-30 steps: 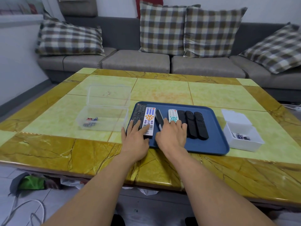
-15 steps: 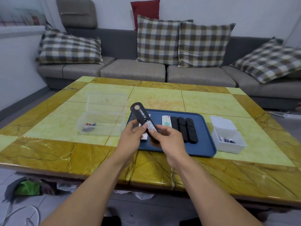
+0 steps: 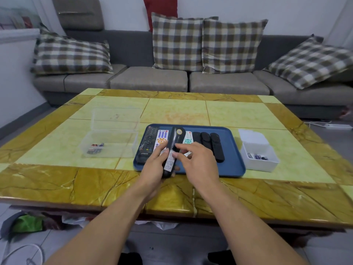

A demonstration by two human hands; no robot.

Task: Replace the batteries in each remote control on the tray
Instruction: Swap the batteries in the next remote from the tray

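The left hand (image 3: 155, 166) gripped the black remote (image 3: 172, 152) back-up, just above the tray's (image 3: 235, 150) near edge. The right hand (image 3: 196, 161), fingers loosely curled, held nothing; its thumb should slide the battery cover off squarely.

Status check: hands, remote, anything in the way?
Left hand grips black remote, back up, above tray. Right hand fingertips at its label, pinching nothing. Cover on. Nothing in the way.

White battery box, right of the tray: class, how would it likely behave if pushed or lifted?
The white battery box is thin plastic holding few batteries, so probably light and easily slid. Its open lid may flap. The round batteries would likely roll inside.
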